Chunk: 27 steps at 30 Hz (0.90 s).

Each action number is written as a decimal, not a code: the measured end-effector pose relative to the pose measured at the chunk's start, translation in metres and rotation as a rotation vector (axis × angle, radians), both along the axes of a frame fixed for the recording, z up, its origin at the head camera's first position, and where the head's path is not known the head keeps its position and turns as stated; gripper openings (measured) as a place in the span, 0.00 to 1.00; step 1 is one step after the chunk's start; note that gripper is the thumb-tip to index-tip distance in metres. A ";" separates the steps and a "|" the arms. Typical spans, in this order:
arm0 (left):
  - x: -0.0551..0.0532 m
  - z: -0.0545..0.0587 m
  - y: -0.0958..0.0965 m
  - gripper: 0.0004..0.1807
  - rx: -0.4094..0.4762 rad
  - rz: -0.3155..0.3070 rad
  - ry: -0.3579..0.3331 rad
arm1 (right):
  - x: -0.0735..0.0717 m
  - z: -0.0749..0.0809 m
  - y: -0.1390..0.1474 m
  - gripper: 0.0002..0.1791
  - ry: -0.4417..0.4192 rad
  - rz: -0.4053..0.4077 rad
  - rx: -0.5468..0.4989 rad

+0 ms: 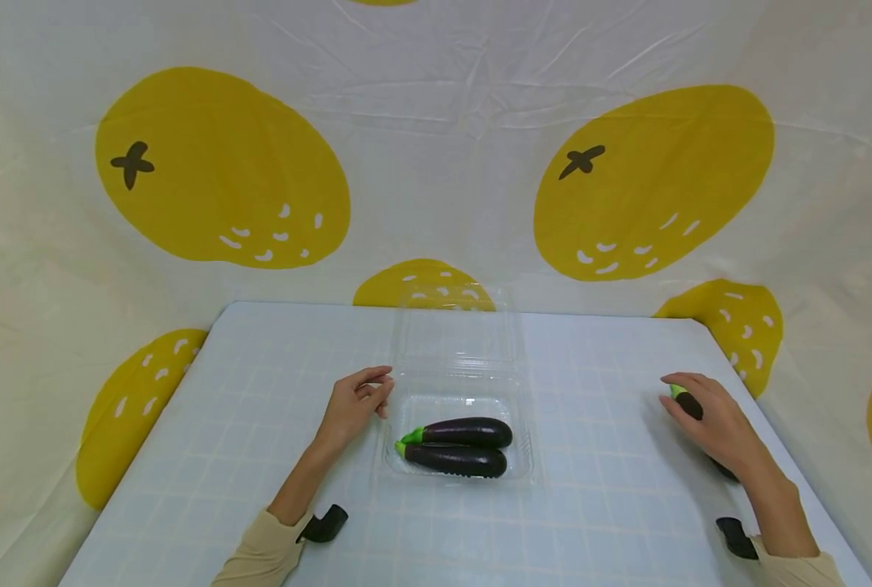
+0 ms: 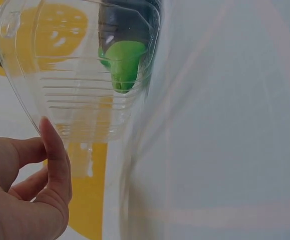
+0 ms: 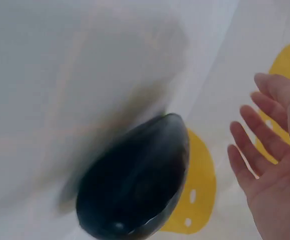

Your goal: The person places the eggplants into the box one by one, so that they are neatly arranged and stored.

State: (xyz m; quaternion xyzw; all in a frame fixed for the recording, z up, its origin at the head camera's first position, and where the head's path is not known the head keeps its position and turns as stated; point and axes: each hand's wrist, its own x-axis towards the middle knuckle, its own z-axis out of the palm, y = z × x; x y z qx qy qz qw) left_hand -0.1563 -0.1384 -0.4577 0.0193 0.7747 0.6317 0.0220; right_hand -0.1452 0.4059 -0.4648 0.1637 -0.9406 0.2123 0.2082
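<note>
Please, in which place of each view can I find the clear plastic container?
Head: the container, just below centre, holding two eggplants, right of the left hand.
Left wrist: upper left, above the fingers.
Right wrist: not in it.
Shared landmark: the yellow-printed backdrop, in all three.

Head camera: high, facing forward and down, widest, spans table [image 1: 597, 489] and patterned backdrop [image 1: 436, 163]. Left wrist camera: close, sideways, facing left hand [image 2: 39, 210] and clear container [image 2: 79, 102]. Right wrist camera: close, tilted, facing lone eggplant [image 3: 134, 180], right hand [image 3: 275, 185]. Head shares container with left wrist, eggplant with right.
</note>
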 end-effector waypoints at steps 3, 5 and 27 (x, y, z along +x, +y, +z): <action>0.006 0.012 0.002 0.18 -0.008 -0.005 -0.004 | 0.003 -0.002 0.008 0.19 -0.039 -0.017 0.005; 0.006 0.013 0.002 0.18 -0.008 -0.006 -0.005 | 0.005 -0.004 0.013 0.19 -0.066 -0.017 0.006; -0.010 -0.024 -0.006 0.20 0.064 -0.030 0.055 | 0.024 -0.013 0.038 0.26 -0.216 -0.071 0.070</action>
